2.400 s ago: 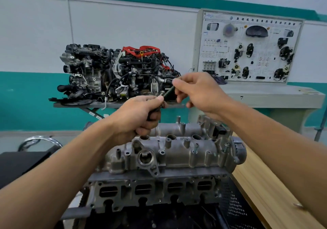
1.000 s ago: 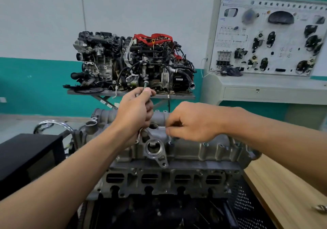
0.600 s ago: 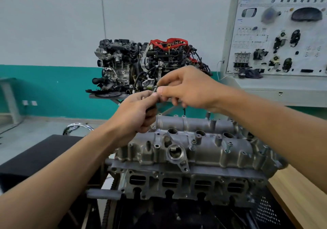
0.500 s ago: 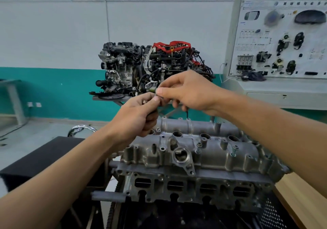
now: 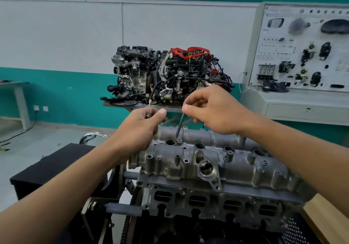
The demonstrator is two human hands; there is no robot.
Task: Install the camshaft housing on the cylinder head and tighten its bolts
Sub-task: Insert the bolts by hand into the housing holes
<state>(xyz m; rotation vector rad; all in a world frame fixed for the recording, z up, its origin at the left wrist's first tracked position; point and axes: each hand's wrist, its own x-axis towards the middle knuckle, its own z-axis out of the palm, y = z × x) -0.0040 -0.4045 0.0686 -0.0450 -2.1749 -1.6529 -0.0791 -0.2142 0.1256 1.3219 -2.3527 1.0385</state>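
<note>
The grey cast camshaft housing [image 5: 217,160] sits on top of the cylinder head [image 5: 213,204] in the middle of the view. My right hand [image 5: 213,109] pinches a long dark bolt [image 5: 180,125] by its top; the bolt's lower end stands in a bolt hole on the housing's far row. My left hand [image 5: 139,128] hovers just left of it with its fingers curled around more dark bolts, whose ends show at the fingertips. Two bolts [image 5: 224,161] stick up partway from the housing's near row.
A display engine [image 5: 166,75] stands on a stand against the far wall. An electrical training panel [image 5: 302,55] fills the right. A black box [image 5: 54,170] is at the left, a wooden bench edge [image 5: 324,223] at the lower right, and a chrome handle [image 5: 94,137] is behind my left forearm.
My hands were together above the housing, with the right taking a bolt from the left. Now they are apart, and my right hand has lowered the bolt into a hole on the far row.
</note>
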